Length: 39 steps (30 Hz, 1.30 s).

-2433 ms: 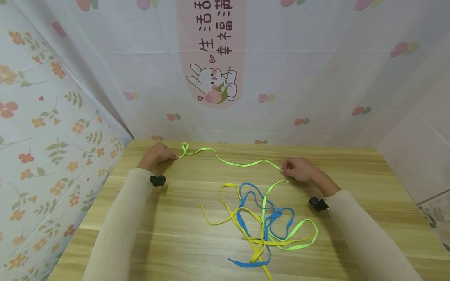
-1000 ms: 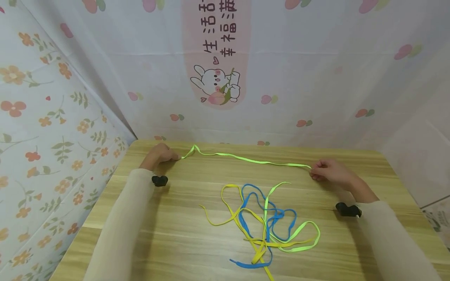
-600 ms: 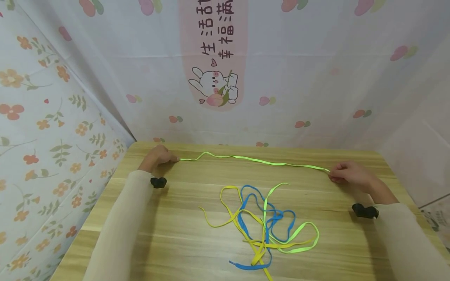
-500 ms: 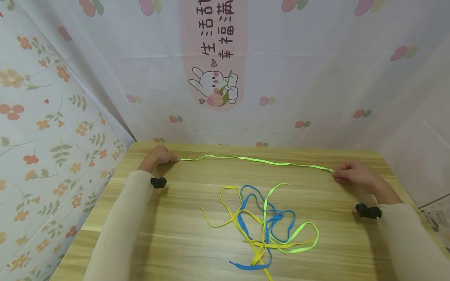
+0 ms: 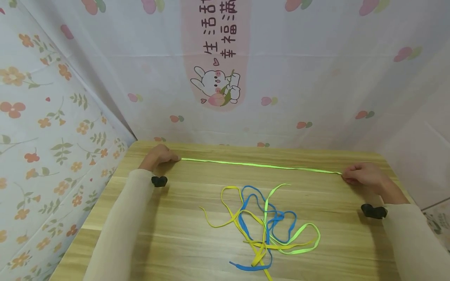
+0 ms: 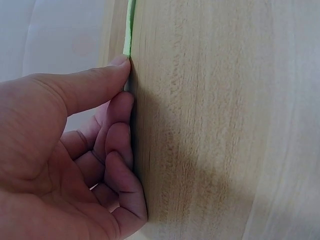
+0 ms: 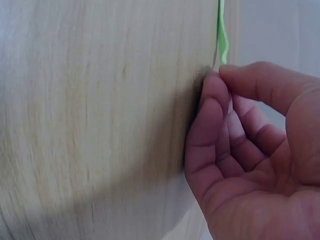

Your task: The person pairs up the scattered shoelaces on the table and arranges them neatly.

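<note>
Cloth with orange flowers (image 5: 59,156) hangs along the far left, so starting from there. Next up is a cream sleeve (image 5: 116,226) with a little black gadget (image 5: 159,181) at the cuff, then the left hand (image 5: 159,154), thumb and fingertip pinching one end of a lime lace (image 5: 260,165), other fingers curled in. That lace runs pretty much dead straight across the back part of the wood-look worktop (image 5: 197,242), in front of a pale backdrop (image 5: 316,78) with a sideways bunny print on it. Nearer the person, around the middle, it's kind of spaghetti: yellow lace (image 5: 216,226), then blue lace (image 5: 250,268), then another green lace (image 5: 291,253) looping out to the right, all crossing over each other. Far right, the right hand (image 5: 365,174) has the lime lace's other end nipped between thumb and finger, with a tiny kink right beside the grip.
</note>
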Available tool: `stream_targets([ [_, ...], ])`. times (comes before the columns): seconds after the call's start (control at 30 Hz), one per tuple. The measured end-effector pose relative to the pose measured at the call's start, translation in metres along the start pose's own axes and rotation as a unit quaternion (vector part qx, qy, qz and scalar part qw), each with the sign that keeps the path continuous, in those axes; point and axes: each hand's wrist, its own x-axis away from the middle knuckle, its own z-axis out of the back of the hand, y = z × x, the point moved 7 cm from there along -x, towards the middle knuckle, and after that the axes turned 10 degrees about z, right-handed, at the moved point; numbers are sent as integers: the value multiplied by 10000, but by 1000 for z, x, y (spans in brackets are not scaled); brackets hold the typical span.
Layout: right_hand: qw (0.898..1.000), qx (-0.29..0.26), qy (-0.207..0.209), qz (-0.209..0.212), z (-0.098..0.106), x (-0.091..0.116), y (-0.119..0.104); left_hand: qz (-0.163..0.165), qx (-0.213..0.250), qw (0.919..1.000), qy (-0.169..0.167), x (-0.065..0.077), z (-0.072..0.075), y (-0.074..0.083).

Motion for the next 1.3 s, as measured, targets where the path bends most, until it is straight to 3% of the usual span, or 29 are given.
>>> stream_targets([
  [0.1,9999,131,93,-42,3,-1,2,94,144,9998,-27,-3,1,-1],
  [0.17,9995,267,145,-32,5,-2,2,90,147,9998,35,-18,1,-6],
  [0.27,9981,581,175,-59,8,-4,3,106,162,9998,34,-21,1,-7],
  [0.33,9964,815,190,-92,10,-6,4,120,272,9996,18,-21,0,-7],
  [0.4,9937,1091,241,-120,12,-7,4,160,413,9990,-63,-6,1,-2],
  [0.5,9902,1360,298,-89,13,-9,3,177,541,9983,-80,-1,1,0],
  [0.83,9751,2202,14,251,8,-16,-13,193,649,9977,-82,-3,0,3],
  [0.93,9734,2275,-25,267,6,-18,-14,164,709,9973,-137,-3,1,3],
  [0.97,9734,2277,-27,256,6,-19,-14,81,774,9968,-176,-18,-2,-5],
  [1.17,9731,2294,-34,205,5,-19,-13,42,828,9963,-230,-20,-2,-6],
  [1.2,9732,2290,-41,201,5,-19,-13,109,772,9967,-207,-5,0,3],
  [1.3,9729,2304,-27,201,5,-19,-11,85,811,9963,-254,-5,0,2],
])
